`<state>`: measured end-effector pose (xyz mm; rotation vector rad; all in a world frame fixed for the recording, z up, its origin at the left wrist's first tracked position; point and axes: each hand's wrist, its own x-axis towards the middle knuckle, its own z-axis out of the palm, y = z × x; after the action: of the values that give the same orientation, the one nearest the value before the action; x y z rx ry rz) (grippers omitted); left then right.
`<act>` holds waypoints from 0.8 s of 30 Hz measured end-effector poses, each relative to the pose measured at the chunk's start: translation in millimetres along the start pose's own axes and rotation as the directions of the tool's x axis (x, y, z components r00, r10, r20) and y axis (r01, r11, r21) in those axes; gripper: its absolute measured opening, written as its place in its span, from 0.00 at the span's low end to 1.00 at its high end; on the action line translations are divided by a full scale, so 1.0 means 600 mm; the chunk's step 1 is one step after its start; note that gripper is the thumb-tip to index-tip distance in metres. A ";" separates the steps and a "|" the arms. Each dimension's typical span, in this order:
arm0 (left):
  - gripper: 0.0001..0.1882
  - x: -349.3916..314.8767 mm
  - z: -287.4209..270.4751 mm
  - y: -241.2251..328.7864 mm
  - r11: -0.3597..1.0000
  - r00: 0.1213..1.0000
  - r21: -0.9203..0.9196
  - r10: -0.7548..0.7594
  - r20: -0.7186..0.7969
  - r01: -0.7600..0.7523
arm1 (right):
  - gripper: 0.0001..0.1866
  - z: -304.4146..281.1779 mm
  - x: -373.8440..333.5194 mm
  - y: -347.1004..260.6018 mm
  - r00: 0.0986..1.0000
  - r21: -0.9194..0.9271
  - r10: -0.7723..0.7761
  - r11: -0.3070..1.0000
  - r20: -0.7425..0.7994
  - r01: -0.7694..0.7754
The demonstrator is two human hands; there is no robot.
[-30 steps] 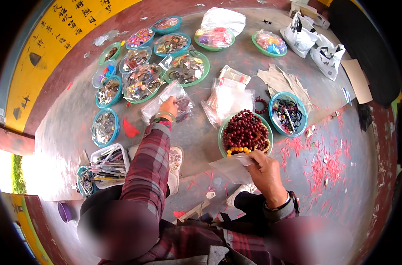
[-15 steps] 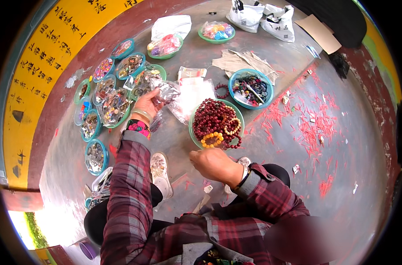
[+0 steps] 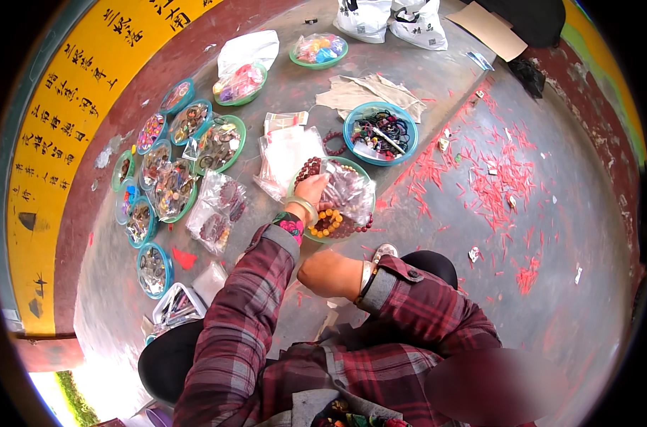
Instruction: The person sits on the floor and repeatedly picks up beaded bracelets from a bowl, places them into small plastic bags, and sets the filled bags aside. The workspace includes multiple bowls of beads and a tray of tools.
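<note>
Taking the green bowl (image 3: pixel 367 173) as the clock's centre, your left hand (image 3: pixel 311 189) is over its ten o'clock side, grasping a clear plastic bag (image 3: pixel 346 191) that covers much of the dark red beads (image 3: pixel 308 169). A yellow-orange bead bracelet (image 3: pixel 327 224) shows near six. Just outside six, your right hand (image 3: pixel 329 273) is curled; its fingers are hidden, so I cannot tell whether it holds anything. Bagged bracelets (image 3: pixel 218 211) lie at nine, a blue basin (image 3: pixel 348 135) at one.
</note>
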<state>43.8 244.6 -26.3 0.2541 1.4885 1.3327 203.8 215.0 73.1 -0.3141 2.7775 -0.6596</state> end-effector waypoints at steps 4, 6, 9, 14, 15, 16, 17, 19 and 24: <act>0.12 0.025 -0.026 -0.037 0.976 0.987 0.211 0.089 -0.134 -0.059 | 0.09 -0.006 0.001 -0.003 1.000 -0.011 0.010 1.000 0.013 -0.010; 0.12 0.032 -0.029 -0.039 0.907 0.972 0.395 0.207 -0.114 -0.146 | 0.09 -0.003 0.004 -0.001 1.000 -0.018 0.007 1.000 0.012 -0.007; 0.11 0.023 -0.023 -0.031 0.421 0.823 0.866 0.568 -0.018 -0.271 | 0.09 0.008 0.008 0.004 1.000 -0.023 -0.004 1.000 -0.018 0.003; 0.10 0.002 -0.019 -0.014 0.153 0.557 0.896 0.822 0.119 -0.418 | 0.08 0.004 0.007 0.003 0.999 -0.017 -0.023 1.000 -0.025 0.023; 0.10 -0.009 -0.013 -0.003 0.124 0.516 0.890 0.846 0.137 -0.439 | 0.08 0.002 0.007 0.004 1.000 -0.018 -0.017 1.000 -0.020 0.017; 0.10 -0.018 -0.007 0.005 0.115 0.558 0.902 0.816 0.153 -0.416 | 0.08 0.001 0.006 0.005 1.000 -0.019 -0.009 1.000 -0.015 0.009; 0.10 -0.028 -0.001 0.014 0.105 0.599 0.914 0.783 0.167 -0.393 | 0.08 0.001 0.006 0.006 1.000 -0.020 -0.001 1.000 -0.010 0.001; 0.10 -0.034 -0.001 0.018 0.071 0.623 0.918 0.754 0.207 -0.391 | 0.08 0.001 0.008 0.005 1.000 -0.023 0.006 1.000 0.005 -0.006; 0.11 -0.028 -0.007 0.014 0.066 0.568 0.886 0.788 0.236 -0.459 | 0.08 0.000 0.007 0.004 0.999 -0.023 -0.012 1.000 -0.041 0.011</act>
<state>43.3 232.7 -11.3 1.7222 2.4656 1.0208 199.3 216.0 71.1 -0.3250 2.8258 -0.6446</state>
